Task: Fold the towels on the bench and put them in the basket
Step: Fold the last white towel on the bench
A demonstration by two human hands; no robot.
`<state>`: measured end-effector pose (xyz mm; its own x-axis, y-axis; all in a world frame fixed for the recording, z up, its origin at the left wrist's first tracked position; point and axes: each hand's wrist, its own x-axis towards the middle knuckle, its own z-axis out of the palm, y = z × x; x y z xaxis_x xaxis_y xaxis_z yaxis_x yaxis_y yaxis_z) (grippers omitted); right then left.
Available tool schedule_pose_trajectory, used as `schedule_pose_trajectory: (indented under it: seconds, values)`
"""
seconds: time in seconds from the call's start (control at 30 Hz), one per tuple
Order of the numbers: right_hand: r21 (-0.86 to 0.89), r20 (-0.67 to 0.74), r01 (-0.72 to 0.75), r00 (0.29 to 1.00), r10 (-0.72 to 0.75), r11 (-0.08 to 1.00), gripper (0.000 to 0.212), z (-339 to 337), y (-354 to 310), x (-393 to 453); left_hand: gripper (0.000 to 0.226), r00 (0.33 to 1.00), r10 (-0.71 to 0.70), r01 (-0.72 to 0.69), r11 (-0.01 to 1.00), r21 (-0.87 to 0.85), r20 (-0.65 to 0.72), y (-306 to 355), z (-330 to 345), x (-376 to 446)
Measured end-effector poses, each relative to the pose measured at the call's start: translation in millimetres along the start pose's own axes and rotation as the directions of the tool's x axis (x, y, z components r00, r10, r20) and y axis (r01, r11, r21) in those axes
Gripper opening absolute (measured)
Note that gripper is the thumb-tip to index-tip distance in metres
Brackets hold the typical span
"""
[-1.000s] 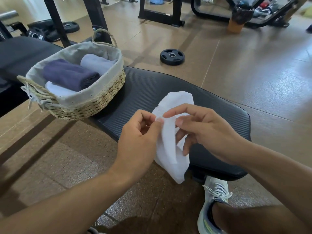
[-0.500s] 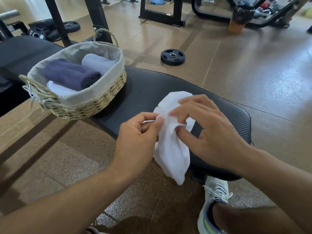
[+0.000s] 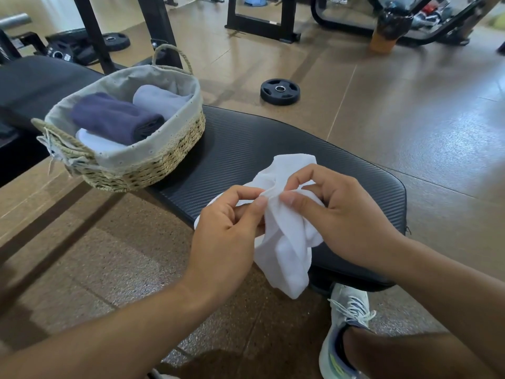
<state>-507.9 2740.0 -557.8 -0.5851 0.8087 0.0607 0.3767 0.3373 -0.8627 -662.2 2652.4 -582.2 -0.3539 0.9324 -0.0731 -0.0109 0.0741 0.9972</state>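
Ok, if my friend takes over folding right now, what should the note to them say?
Left hand: pinching the white towel at its top edge.
Right hand: pinching the same edge, right beside the left.
The white towel is bunched up, not folded, partly on the bench with its lower end hanging off the near side.
The basket stands on the bench and already holds a dark blue towel, a light grey towel and a white one.
Left to do: spread out the white towel, fold it, put it in the basket.
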Motion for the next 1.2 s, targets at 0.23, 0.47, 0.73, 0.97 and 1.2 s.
schedule_pose_trajectory:
  seconds: [0.23,0.47,0.73,0.97,1.2]
  values:
    - [0.031,0.015,-0.039,0.999,0.039,0.999,0.007,6.3,-2.4,-2.0,0.012,0.999,-0.021,0.023,0.997,-0.078,0.029,1.0,6.0,-6.4]
    - [-0.018,0.048,-0.033,0.998,0.034,0.999,0.008,5.8,0.2,-3.0,0.009,1.000,-0.007,0.009,0.996,-0.088,0.029,3.4,5.7,-7.3]
    - [-0.085,0.067,0.010,0.998,-0.004,0.996,0.011,0.5,2.1,-2.6,0.024,1.000,0.018,-0.018,1.000,-0.020,0.007,4.9,5.5,-6.7]
    - [-0.064,0.073,0.014,0.997,-0.009,0.998,0.011,-0.2,2.2,-2.5,0.021,0.999,0.039,-0.039,0.999,-0.002,0.003,2.4,5.0,-6.0]
    - [-0.169,0.007,0.054,0.999,-0.053,0.984,0.012,-1.8,3.6,-4.9,0.009,0.999,0.031,-0.032,0.999,-0.017,-0.010,-0.1,-2.1,5.9]
